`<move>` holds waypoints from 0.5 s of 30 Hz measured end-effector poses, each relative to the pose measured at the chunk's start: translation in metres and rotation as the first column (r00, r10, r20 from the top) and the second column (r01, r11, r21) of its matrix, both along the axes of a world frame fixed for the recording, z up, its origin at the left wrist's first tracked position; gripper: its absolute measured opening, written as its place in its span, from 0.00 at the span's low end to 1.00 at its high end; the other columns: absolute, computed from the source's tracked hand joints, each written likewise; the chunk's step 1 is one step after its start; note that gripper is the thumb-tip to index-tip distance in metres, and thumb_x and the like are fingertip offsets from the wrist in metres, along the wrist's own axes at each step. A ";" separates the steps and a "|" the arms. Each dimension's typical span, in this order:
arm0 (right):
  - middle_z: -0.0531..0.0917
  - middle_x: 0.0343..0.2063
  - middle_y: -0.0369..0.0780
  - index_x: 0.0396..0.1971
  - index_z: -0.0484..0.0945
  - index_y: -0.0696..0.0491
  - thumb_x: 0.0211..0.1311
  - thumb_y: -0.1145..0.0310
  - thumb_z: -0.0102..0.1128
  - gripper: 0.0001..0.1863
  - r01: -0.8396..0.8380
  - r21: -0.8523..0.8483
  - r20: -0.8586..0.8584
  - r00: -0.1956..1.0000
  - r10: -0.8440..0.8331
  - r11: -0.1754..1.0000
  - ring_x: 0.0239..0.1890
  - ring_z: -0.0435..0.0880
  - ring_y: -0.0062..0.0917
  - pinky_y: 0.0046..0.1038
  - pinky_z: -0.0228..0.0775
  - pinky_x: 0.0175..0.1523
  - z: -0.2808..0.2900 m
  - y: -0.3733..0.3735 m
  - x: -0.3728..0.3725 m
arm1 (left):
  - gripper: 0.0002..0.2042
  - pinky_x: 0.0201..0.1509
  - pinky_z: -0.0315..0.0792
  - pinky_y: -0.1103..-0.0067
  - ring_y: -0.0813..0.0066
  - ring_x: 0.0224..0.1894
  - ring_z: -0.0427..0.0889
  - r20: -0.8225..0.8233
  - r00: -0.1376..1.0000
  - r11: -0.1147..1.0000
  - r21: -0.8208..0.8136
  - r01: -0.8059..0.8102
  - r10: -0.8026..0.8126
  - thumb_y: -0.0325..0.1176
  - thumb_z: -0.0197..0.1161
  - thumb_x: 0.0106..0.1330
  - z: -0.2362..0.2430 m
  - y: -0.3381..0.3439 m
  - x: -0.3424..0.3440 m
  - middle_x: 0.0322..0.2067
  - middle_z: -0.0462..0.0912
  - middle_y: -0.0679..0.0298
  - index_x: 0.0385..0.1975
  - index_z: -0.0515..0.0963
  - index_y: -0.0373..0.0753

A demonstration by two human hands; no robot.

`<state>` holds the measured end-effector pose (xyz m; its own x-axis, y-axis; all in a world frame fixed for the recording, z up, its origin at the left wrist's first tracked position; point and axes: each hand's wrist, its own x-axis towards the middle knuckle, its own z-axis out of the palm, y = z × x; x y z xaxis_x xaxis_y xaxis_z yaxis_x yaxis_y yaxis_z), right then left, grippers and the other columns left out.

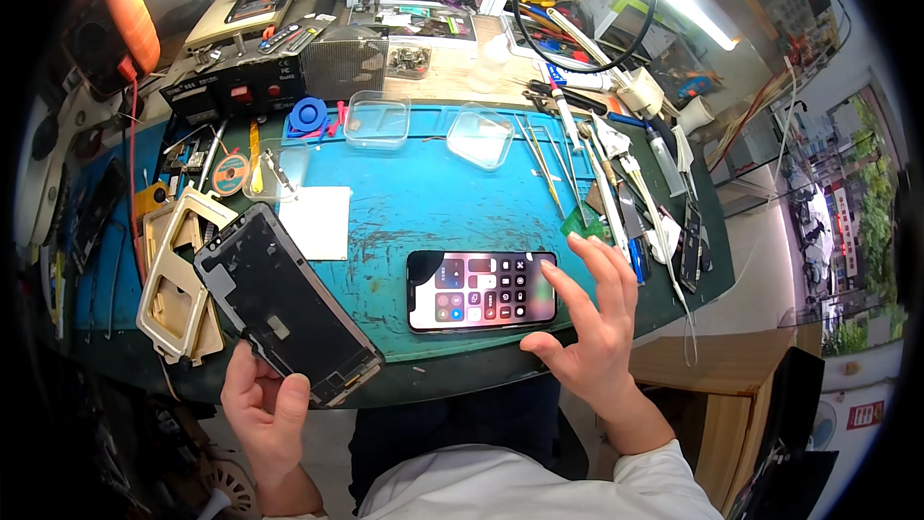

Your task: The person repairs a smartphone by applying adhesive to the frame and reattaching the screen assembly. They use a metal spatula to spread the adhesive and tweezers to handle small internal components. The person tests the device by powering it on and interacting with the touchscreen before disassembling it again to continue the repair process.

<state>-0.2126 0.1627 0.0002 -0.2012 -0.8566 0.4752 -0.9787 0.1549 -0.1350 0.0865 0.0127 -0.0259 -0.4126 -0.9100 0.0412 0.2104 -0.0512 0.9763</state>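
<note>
In my left hand (265, 409) is a phone screen assembly (289, 303), pinched at its lower edge between thumb and fingers. Its dark back faces up and it tilts over the left part of the mat. A smartphone (481, 291) lies sideways on the blue work mat (385, 202), its lit display showing a grid of control tiles. A dark patch covers the display's upper left corner. My right hand (592, 323) is over the phone's right end, fingers spread, one fingertip at or just above the glass; I cannot tell whether it touches.
Beige frame-shaped holders (173, 279) and a white card (322, 221) lie at left. Clear plastic trays (377, 120) stand at the mat's back. Tweezers (541, 169), brushes and a syringe (666, 164) crowd the right side. A black power unit (241, 87) stands back left.
</note>
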 end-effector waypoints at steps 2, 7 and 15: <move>0.77 0.64 0.50 0.53 0.85 0.56 0.62 0.32 0.64 0.39 0.034 -0.016 0.003 0.999 -0.034 0.999 0.67 0.71 0.47 0.53 0.60 0.72 -0.007 0.006 0.000 | 0.28 0.53 0.74 0.82 0.80 0.47 0.81 0.005 1.000 1.000 -0.004 -0.005 0.005 0.32 0.69 0.70 -0.002 0.000 0.001 0.49 0.83 0.59 0.65 0.68 0.24; 0.76 0.64 0.49 0.53 0.85 0.57 0.63 0.32 0.64 0.39 0.073 -0.014 0.002 0.997 -0.073 0.997 0.67 0.71 0.47 0.52 0.61 0.72 -0.013 0.017 0.004 | 0.29 0.53 0.75 0.82 0.79 0.48 0.81 0.003 0.999 0.999 0.006 -0.035 0.035 0.32 0.69 0.70 0.000 0.002 -0.001 0.49 0.83 0.58 0.66 0.68 0.23; 0.76 0.64 0.49 0.54 0.85 0.57 0.65 0.32 0.63 0.39 0.081 -0.022 0.030 0.996 -0.081 0.996 0.67 0.71 0.47 0.52 0.61 0.72 -0.019 0.021 0.008 | 0.27 0.56 0.74 0.80 0.77 0.50 0.81 0.037 0.999 1.000 -0.012 0.010 -0.009 0.32 0.67 0.71 -0.002 0.000 0.005 0.52 0.83 0.57 0.65 0.69 0.24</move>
<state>-0.2048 0.1832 -0.0189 -0.2833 -0.8257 0.4878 -0.9587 0.2300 -0.1674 0.0920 0.0131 -0.0281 -0.4225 -0.9056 0.0370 0.1742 -0.0411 0.9839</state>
